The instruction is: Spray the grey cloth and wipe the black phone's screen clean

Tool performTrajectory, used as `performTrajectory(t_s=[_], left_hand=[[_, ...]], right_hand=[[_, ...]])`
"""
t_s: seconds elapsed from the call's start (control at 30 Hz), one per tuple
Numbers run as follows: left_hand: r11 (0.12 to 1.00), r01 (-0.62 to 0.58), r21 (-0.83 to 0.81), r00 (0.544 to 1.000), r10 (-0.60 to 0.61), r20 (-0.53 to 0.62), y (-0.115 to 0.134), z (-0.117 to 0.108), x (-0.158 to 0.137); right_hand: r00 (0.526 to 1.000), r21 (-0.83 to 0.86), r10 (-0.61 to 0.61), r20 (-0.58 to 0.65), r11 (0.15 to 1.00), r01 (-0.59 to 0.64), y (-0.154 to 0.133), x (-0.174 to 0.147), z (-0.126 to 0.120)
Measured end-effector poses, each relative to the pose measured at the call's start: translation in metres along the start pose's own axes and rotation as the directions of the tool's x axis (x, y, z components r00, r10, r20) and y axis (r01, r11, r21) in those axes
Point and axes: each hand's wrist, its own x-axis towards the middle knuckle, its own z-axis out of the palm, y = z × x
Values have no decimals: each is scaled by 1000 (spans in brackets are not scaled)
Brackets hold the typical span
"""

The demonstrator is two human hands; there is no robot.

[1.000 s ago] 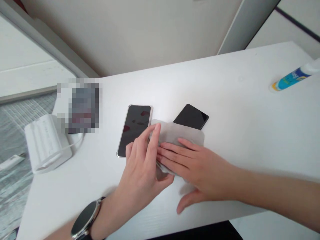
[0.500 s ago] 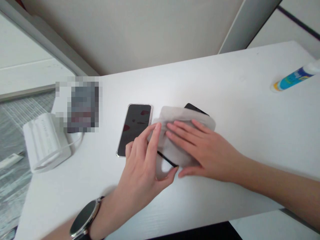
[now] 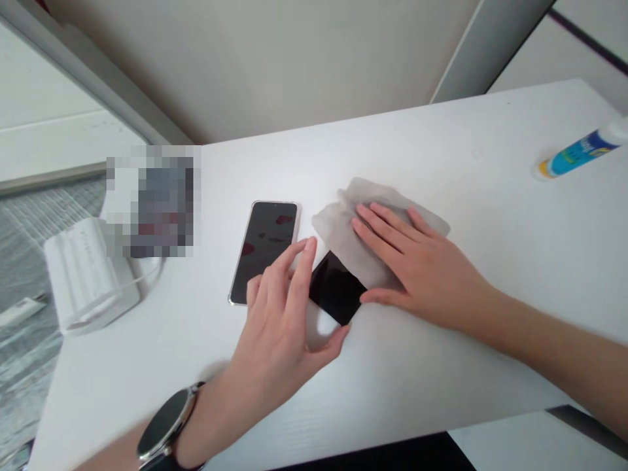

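Right now your right hand [image 3: 422, 268] lies flat, fingers together, pressing the cloth [image 3: 343, 226] onto the far end of the black phone [image 3: 336, 294], so the cloth covers most of that phone and only its near corner shows. Your left hand [image 3: 279, 327] braces that exposed end, fingers spread on its left edge and thumb under the near corner; it steadies the phone and clamps on nothing. Judging from this, the wipe is mid-stroke: the uncovered near part looks dark and clean, the covered part cannot be checked. The second phone [image 3: 265, 252] lies just beside to the left, apart from the cloth, with reddish reflections or smears on its glass, so it looks not yet wiped. Room: the table [image 3: 441, 150] is open beyond the cloth and to the right, with the tube [image 3: 579, 154] well apart near the right edge. Left is tighter, with the second phone close and the white device [image 3: 88, 275] near the left edge. The near table edge runs just under your wrists, so you have little room toward you.
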Motion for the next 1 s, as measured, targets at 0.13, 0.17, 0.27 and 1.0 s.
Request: performTrajectory(t_s=[0.13,0.17,0.27,1.0], left_hand=[[1000,-16,10,1000,16,-1,0,-1,0],[1000,-22,11,1000,22,-1,0,-1,0],[1000,-21,5,1000,21,0,0,-1,0],[999,-25,23,1000,25,-4,1,-1,1]], right_hand=[[964,85,-261,39,963,258,-17,-4,3],[947,110,-317,52,944,310,-19,-4,4],[978,96,-202,45,976,197,-11,-3,2],[933,167,-352,70,926,337,-26,-8,5]])
